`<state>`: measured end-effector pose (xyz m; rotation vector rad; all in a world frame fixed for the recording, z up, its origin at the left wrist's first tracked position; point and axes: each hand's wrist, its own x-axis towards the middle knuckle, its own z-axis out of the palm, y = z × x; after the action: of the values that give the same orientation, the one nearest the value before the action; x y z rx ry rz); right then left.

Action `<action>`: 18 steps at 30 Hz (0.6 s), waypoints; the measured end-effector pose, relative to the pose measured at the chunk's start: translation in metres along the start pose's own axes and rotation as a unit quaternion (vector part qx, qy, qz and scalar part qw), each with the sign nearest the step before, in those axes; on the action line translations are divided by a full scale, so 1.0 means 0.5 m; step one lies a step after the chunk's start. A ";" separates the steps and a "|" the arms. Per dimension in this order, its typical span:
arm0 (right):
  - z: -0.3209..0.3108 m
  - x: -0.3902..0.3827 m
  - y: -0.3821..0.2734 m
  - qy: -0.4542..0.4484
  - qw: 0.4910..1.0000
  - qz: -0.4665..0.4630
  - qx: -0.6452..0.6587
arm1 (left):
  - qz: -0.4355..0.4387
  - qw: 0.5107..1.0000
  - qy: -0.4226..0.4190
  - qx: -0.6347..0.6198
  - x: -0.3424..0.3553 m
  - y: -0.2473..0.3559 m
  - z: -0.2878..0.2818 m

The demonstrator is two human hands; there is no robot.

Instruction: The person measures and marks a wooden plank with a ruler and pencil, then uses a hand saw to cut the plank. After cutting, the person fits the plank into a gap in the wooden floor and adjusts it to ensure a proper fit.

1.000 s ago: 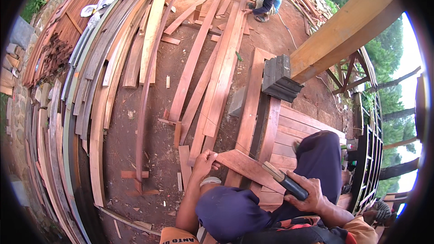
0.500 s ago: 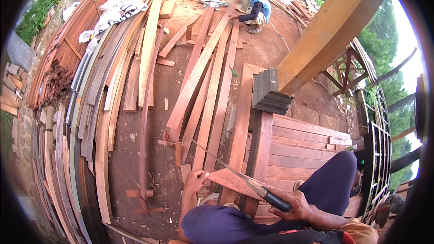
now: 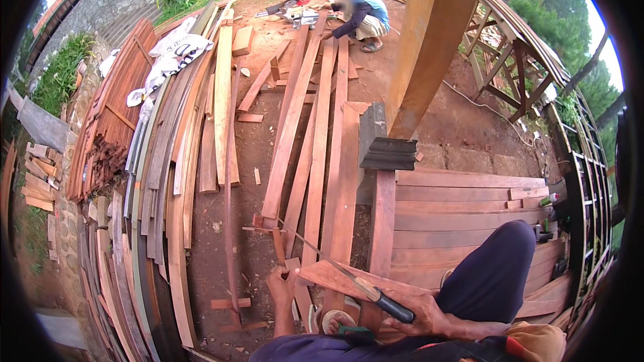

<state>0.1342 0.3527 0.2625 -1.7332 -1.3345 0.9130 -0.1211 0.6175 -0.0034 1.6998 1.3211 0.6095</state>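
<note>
A short reddish board (image 3: 345, 281) slants across the lower middle, in front of my body. My left hand (image 3: 282, 285) is at its left end, fingers closed on it. My right hand (image 3: 422, 315) is at the right, closed on the black handle (image 3: 392, 305) of a long, narrow-bladed tool, whose blade (image 3: 322, 255) lies over the board and points forward-left. Whether that hand also grips the board is unclear. My bent right knee (image 3: 493, 258) rises beside the board, above reddish decking (image 3: 456, 201).
An upright timber post (image 3: 429, 40) stands on a dark base (image 3: 382, 147). Long planks (image 3: 295, 127) and stacked timber (image 3: 154, 161) lie leftward. A co-worker (image 3: 359, 17) squats by a mitre saw (image 3: 302, 0). A wooden frame (image 3: 510, 60) stands at back right.
The view has shifted, showing more background. My left hand sits lower on screen. The co-worker's hands and the long planks near them have moved. The blade now extends visibly forward-left.
</note>
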 end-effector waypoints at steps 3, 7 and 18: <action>0.006 -0.020 0.012 -0.001 1.000 0.013 0.011 | -0.017 0.998 0.058 -0.028 -0.034 0.056 0.027; 0.018 -0.037 0.030 0.026 1.000 -0.012 0.006 | -0.017 0.989 0.099 -0.107 -0.047 0.057 0.049; 0.011 -0.027 0.010 0.039 0.999 -0.020 -0.017 | -0.058 0.988 0.020 -0.144 -0.024 0.040 0.020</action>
<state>0.1289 0.3392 0.2568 -1.7442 -1.3348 0.7969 -0.1069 0.6020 0.0103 1.3741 1.2823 0.7309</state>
